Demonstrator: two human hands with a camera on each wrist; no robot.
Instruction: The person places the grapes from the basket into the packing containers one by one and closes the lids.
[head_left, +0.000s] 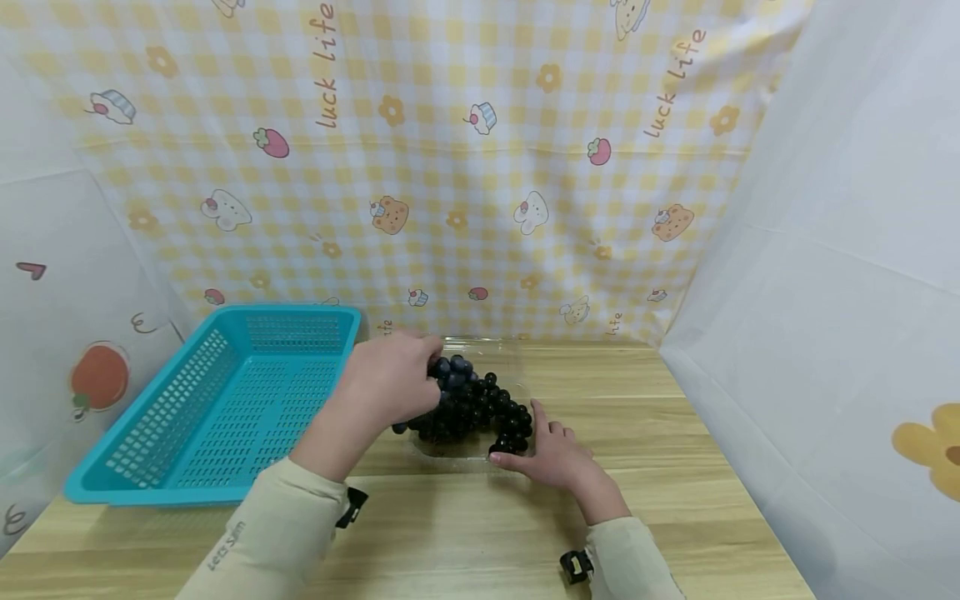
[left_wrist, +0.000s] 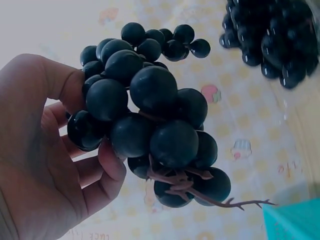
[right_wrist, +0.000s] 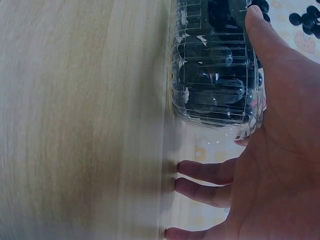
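My left hand (head_left: 393, 379) grips a bunch of dark grapes (left_wrist: 155, 120), its thumb and curled fingers around one side. A brown stem sticks out of the bunch in the left wrist view. More black grapes (head_left: 510, 417) lie in a clear plastic box (right_wrist: 215, 95), just right of the held bunch. My right hand (head_left: 553, 457) is at the box's right end with fingers spread. Its thumb lies along the near rim, and other fingertips reach the table in the right wrist view. The held bunch hides part of the box in the head view.
A blue perforated plastic basket (head_left: 348, 321) stands on the left of the wooden table (head_left: 637, 433), beside my left forearm. Behind the table hangs a yellow checked cloth (head_left: 465, 167). White cloth panels (head_left: 840, 250) close off both sides.
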